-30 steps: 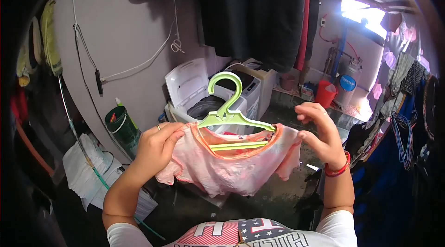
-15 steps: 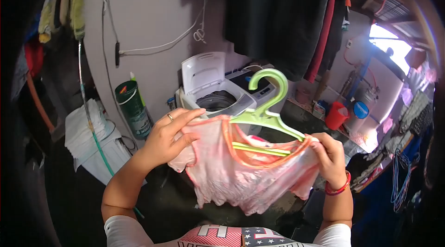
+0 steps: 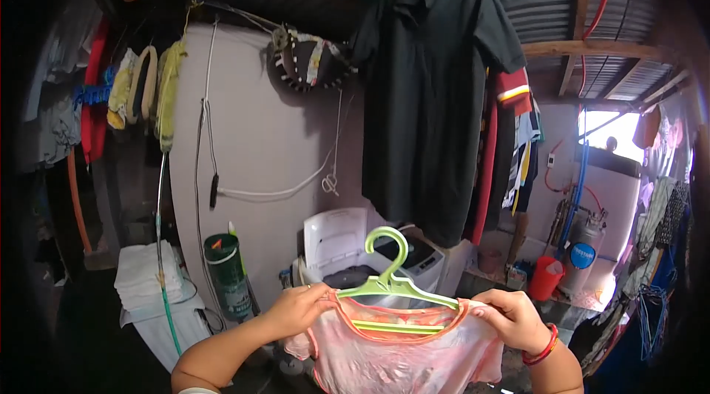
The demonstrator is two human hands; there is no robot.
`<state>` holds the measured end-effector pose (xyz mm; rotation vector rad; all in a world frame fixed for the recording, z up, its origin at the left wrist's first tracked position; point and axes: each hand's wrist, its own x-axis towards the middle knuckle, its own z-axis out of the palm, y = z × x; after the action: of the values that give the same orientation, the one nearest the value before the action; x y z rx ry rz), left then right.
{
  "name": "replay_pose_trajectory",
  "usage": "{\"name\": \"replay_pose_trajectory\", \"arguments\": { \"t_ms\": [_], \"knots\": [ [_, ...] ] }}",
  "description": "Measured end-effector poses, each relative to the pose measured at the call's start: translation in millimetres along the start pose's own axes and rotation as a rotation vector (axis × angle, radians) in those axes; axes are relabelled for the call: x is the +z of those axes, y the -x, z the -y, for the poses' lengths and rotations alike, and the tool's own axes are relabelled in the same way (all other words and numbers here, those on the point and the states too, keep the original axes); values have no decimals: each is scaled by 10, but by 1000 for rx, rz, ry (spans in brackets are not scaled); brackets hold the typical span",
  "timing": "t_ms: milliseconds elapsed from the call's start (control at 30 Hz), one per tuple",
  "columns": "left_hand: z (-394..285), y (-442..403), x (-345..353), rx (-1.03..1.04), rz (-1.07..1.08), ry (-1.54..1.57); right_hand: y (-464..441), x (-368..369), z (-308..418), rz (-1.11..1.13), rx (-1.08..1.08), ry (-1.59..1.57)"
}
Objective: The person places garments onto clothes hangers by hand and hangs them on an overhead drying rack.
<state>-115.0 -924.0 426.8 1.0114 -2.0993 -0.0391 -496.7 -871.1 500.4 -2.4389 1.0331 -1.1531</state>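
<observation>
A pink and white shirt (image 3: pixel 403 361) with an orange neckline hangs on a light green plastic hanger (image 3: pixel 396 285) in front of me. The hanger's hook points up, and its lower bar shows through the neck opening. My left hand (image 3: pixel 299 310) pinches the shirt's shoulder at the left end of the hanger. At the other shoulder, my right hand (image 3: pixel 510 318) is closed on the fabric, thumb on top. The bottom of the shirt lies outside the view.
Behind the shirt stands a washing machine (image 3: pixel 336 242) with its lid up. A black polo shirt (image 3: pixel 433 105) hangs above it, beside more clothes. Leftward are a green bin (image 3: pixel 229 275) and folded white cloths (image 3: pixel 148 275). A red bucket (image 3: pixel 546 278) stands at the right.
The view has tilted up, bringing the whole black shirt and the roof into sight. The shirt on its hanger now sits lower in view and more level, with both hands still on its shoulders.
</observation>
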Motion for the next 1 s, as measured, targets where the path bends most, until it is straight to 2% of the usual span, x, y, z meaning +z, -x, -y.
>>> {"name": "replay_pose_trajectory", "arguments": {
  "t_ms": [100,200,233,267,333,433,533,600,700,733,767,800,867,1000],
  "knots": [
    [163,-217,-205,85,-142,77,-183,-120,-57,-5,-29,-262],
    [293,-459,-412,28,-113,81,-499,20,-321,-91,35,-480],
    [324,-556,-524,-158,23,48,-658,68,-228,-179,42,-455],
    [401,-641,-583,-35,-106,-12,-846,115,-145,-266,56,-553],
    [581,-814,-675,216,-365,-131,-1281,37,-74,-379,-8,-420],
    [514,-847,-1109,254,-541,-332,-1996,-306,163,-501,-252,-309],
    [586,-688,-1210,312,-561,-329,-2779,-920,326,-653,-407,-59],
    [702,-601,-1122,322,-481,-232,-3255,-1380,526,-724,-548,51],
    [841,-479,-1064,363,-371,-460,-3762,-1904,897,-945,-668,330],
    [881,-463,-1052,382,-349,-521,-3897,-2086,1002,-1056,-619,521],
    [934,-447,-1042,378,-334,-521,-3923,-2056,1150,-1148,-562,481],
    [977,-435,-1043,371,-323,-547,-4051,-2164,1215,-1173,-593,475],
    [1032,-404,-1052,349,-292,-601,-4371,-2474,1290,-1427,-402,688],
    [1221,-430,-1101,207,-268,-577,-4858,-2747,1363,-1490,-405,569]
  ]
}}
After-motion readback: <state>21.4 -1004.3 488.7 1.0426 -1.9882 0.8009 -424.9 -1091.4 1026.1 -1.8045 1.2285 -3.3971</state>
